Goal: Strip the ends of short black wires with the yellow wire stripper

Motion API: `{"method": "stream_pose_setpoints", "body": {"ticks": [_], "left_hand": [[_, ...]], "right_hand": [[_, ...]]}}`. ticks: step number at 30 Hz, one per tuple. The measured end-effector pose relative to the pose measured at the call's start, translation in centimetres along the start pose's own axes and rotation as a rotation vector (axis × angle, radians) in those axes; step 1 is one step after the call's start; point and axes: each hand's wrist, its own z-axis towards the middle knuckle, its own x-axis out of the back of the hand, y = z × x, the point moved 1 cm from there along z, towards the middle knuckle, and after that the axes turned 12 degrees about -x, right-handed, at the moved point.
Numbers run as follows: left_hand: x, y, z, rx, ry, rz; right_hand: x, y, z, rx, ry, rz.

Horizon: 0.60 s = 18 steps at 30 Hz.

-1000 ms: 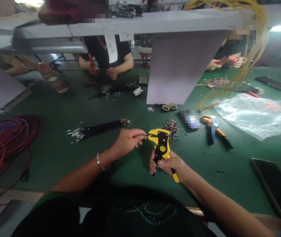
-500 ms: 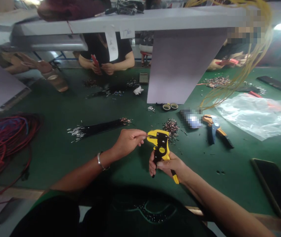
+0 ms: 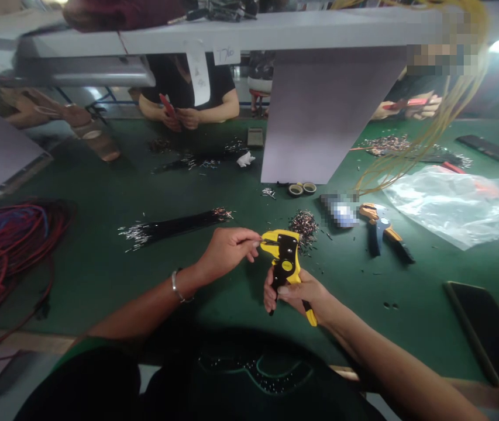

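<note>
My right hand (image 3: 295, 289) is wrapped round the handles of a yellow and black wire stripper (image 3: 286, 251), its head pointing up and its jaws facing left. The fingers of my left hand (image 3: 231, 251) are pinched at the mouth of those jaws. They hold a thin wire, of which only a short bit shows. Left of the tool lies a bundle of short black wires (image 3: 179, 227) with bright stripped ends at the left and coppery ends at the right. Just behind the stripper's head is a heap of small cut wire ends (image 3: 304, 225).
An orange and blue wire stripper (image 3: 383, 231) lies to the right, near a clear plastic bag (image 3: 455, 202) and a phone (image 3: 486, 327). Red cable coils (image 3: 12, 257) fill the left. Two tape rolls (image 3: 302, 189) sit by a white divider (image 3: 319, 117). Co-workers' hands (image 3: 181, 118) hold red tools across the table.
Almost nothing differs. My hands and the wire stripper keep the same pose, and the co-workers' hands have shifted slightly.
</note>
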Motion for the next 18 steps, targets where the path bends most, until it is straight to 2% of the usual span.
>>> {"method": "stream_pose_setpoints", "body": {"ticks": [18], "left_hand": [[-0.06,0.35,-0.21,0.014,0.005,0.007]], "right_hand": [[-0.01,0.48,-0.02,-0.003,0.037,-0.009]]}}
